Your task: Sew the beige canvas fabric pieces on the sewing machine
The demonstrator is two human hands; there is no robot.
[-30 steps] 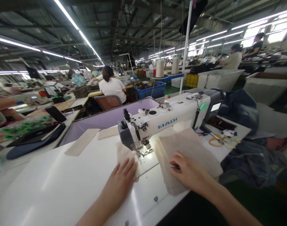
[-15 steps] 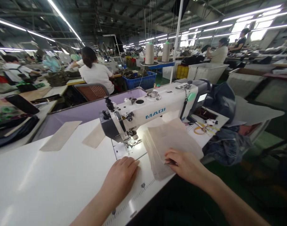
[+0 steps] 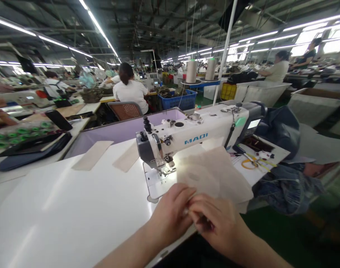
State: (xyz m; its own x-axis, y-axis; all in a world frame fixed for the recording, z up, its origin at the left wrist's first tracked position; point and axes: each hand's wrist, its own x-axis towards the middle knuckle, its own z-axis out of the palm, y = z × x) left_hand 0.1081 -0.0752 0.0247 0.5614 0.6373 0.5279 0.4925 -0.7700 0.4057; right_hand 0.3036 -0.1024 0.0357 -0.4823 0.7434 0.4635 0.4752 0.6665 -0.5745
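Observation:
A stack of beige fabric pieces (image 3: 214,171) lies to the right of the needle of a white sewing machine (image 3: 194,130). My left hand (image 3: 174,208) is closed at the stack's near left corner, its fingertips pinching the fabric edge. Fingertips touching it, my right hand (image 3: 217,219) is curled closed over the same corner. Something small and dark shows inside the right hand's curled fingers; blur hides what kind of tool it is. The fingers cover the near corner of the fabric. Under the lit needle area, the presser foot (image 3: 170,170) stands left of the stack.
Two beige strips (image 3: 93,155) lie on the white table (image 3: 83,201), left of the machine. Yellow-handled scissors (image 3: 249,163) rest at the right, above bunched denim (image 3: 287,188). Thread cones (image 3: 191,71) stand behind. A co-worker (image 3: 130,89) sits beyond the lilac bin (image 3: 102,130).
My left hand has moved right from the table by the needle plate to the fabric corner, meeting my right hand. The camera view has turned left, shifting the scene rightward.

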